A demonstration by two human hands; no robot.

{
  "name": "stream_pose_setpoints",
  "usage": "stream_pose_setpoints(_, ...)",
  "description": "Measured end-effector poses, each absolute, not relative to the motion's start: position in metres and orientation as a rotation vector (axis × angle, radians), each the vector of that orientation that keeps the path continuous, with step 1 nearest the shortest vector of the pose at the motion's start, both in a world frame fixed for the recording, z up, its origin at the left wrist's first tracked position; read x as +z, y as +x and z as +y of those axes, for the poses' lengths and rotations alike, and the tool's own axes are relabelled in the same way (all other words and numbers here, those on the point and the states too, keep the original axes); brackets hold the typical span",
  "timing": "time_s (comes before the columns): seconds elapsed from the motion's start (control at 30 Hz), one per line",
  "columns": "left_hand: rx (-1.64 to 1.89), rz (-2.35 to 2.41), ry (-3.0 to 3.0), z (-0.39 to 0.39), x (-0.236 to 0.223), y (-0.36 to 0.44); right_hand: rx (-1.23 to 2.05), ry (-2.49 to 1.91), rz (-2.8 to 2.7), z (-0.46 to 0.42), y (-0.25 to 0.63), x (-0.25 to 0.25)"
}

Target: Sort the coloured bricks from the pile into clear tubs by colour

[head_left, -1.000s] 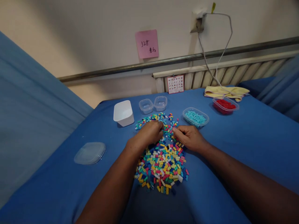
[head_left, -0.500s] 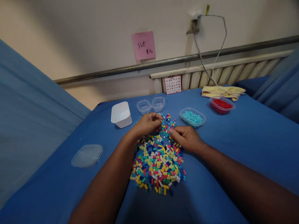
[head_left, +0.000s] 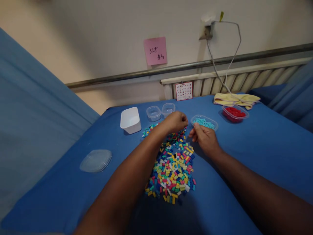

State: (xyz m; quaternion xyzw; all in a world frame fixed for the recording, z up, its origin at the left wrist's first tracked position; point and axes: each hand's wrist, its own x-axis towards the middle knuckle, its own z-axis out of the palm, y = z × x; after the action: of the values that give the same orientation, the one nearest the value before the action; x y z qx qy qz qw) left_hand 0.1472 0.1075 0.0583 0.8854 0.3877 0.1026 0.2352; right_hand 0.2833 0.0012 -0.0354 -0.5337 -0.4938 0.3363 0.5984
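A spread of small multicoloured building bricks [head_left: 173,169] lies on the blue cloth in front of me. Over the far part of the pile is my left hand [head_left: 177,121], its fingers curled closed; whatever they pinch is hidden. My right hand [head_left: 205,138] is just to the right, at the near rim of a clear tub of light-blue bricks [head_left: 203,122]. Its thumb and fingers are pinched together, and anything between them is too small to make out. Farther right stands a clear tub of red bricks [head_left: 235,113].
A white bin [head_left: 130,120] and two clear tubs [head_left: 154,113] stand at the back. Stacked clear lids [head_left: 96,160] lie at the left. A yellow cloth [head_left: 236,99] and a cable [head_left: 226,85] are at the back right. A small chart [head_left: 184,91] leans by the radiator.
My left hand has moved right and away from me, toward the light-blue tub. My right hand has risen from the pile to that tub's near rim. The view has shifted slightly.
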Motion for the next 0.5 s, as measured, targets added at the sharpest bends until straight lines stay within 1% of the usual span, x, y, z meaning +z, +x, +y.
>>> stream_pose_setpoints(0.1, 0.029, 1.149, 2.515, 0.093, 0.056, 0.126, 0.778, -1.232, -1.192, 0.001, 0.283, -0.033)
stream_pose_setpoints(0.2, -0.092, 1.219, 2.565, 0.08, 0.051, 0.119, 0.757, -1.232, -1.25, -0.001, 0.281, -0.031)
stream_pose_setpoints(0.33, -0.177, 1.343, 2.661, 0.074, 0.044, 0.12, 0.745, -1.219, -1.28, -0.003, 0.28, -0.031)
stream_pose_setpoints(0.5, -0.191, 1.368, 2.705, 0.075, 0.036, 0.129, 0.733, -1.225, -1.312, -0.002, 0.281, -0.032)
